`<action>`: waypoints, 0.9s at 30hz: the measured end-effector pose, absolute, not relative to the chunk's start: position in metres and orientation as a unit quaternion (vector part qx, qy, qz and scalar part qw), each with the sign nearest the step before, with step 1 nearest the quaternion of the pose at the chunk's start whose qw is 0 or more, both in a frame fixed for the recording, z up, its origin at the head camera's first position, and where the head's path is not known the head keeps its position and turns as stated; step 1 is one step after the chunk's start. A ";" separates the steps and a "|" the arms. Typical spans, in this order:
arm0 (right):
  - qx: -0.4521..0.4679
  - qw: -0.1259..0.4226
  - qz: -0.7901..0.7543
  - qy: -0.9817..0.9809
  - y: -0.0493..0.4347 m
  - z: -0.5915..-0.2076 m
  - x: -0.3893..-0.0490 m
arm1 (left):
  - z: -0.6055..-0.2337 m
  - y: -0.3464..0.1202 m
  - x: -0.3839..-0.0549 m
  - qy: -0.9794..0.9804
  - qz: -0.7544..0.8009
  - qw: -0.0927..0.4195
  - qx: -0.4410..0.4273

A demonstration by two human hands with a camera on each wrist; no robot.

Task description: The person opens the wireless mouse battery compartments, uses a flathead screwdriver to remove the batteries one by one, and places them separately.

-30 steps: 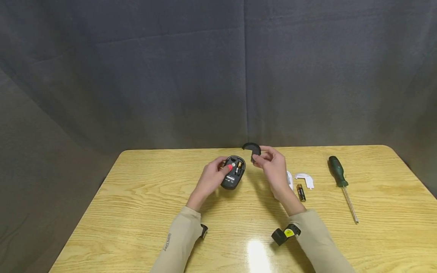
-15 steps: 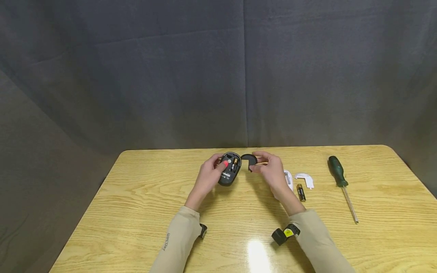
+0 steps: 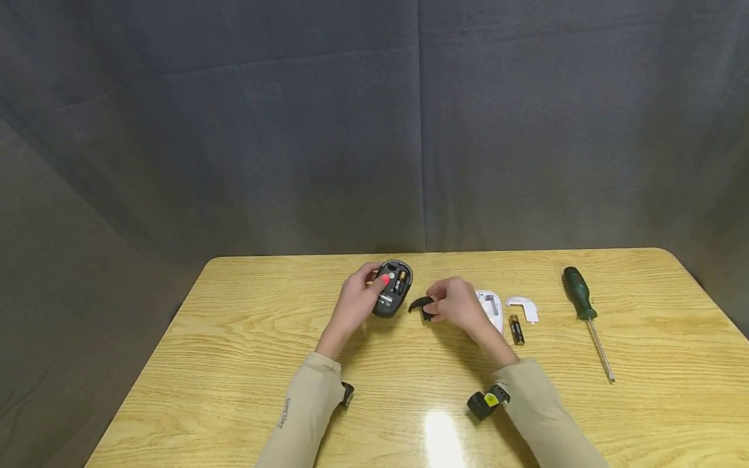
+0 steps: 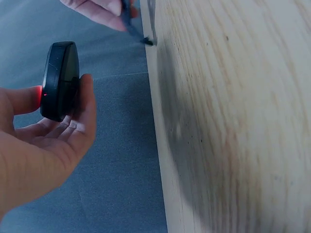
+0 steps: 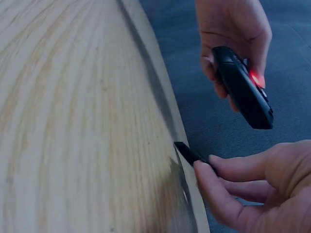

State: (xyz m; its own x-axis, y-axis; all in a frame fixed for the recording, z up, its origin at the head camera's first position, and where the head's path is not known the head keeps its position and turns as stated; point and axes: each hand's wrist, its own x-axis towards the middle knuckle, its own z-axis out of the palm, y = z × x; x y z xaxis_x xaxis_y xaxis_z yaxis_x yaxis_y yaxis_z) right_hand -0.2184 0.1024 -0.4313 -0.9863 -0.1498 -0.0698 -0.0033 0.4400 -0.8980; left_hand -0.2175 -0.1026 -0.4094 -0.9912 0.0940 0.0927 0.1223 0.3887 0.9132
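Observation:
My left hand (image 3: 358,296) grips a black computer mouse (image 3: 387,305) with its underside facing up, thumb across it. A battery (image 3: 400,281) shows in the mouse's open compartment, and red light from the sensor falls on the thumb. In the left wrist view the mouse (image 4: 60,80) stands edge-on between thumb and fingers. My right hand (image 3: 459,304) pinches a black curved battery cover (image 3: 421,304), low over the table and to the right of the mouse. The right wrist view has the cover (image 5: 190,154) edge-on at the fingertips, apart from the mouse (image 5: 241,87).
Beside my right hand lies a white mouse (image 3: 490,311), underside up and partly hidden. A white battery cover (image 3: 525,307) and a loose battery (image 3: 516,330) are right of it. Farther right is a green-handled screwdriver (image 3: 578,292). A dark curtain (image 3: 374,130) hangs behind the wooden table (image 3: 234,364).
My right hand has lowered the black cover toward the table and tilted it, uncovering more of the white mouse. My left hand has shifted slightly left with the black mouse.

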 end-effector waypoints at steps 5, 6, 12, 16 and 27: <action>-0.080 0.061 -0.469 0.877 0.100 -0.435 -0.217 | -0.411 -0.103 -0.218 -0.836 -0.544 0.015 -0.074; -0.082 0.059 -0.459 0.883 0.099 -0.435 -0.216 | -0.412 -0.103 -0.219 -0.835 -0.544 0.016 -0.076; -0.081 0.056 -0.408 0.908 0.095 -0.433 -0.214 | -0.412 -0.103 -0.219 -0.836 -0.543 0.015 -0.079; -0.081 0.063 -0.372 0.923 0.093 -0.432 -0.213 | -0.411 -0.103 -0.218 -0.835 -0.545 0.009 -0.074; -0.129 -0.031 -0.340 0.931 0.103 -0.421 -0.216 | -0.411 -0.103 -0.217 -0.827 -0.558 0.014 -0.064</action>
State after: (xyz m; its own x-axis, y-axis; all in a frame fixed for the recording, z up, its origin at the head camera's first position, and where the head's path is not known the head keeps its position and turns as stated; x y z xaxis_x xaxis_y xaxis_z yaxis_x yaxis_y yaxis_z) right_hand -0.2155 0.1031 -0.4213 -0.9649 -0.2183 0.1459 -0.2609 0.7363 -0.6243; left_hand -0.2173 -0.1035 -0.4106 -0.9915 0.0894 0.0944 0.1211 0.3694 0.9214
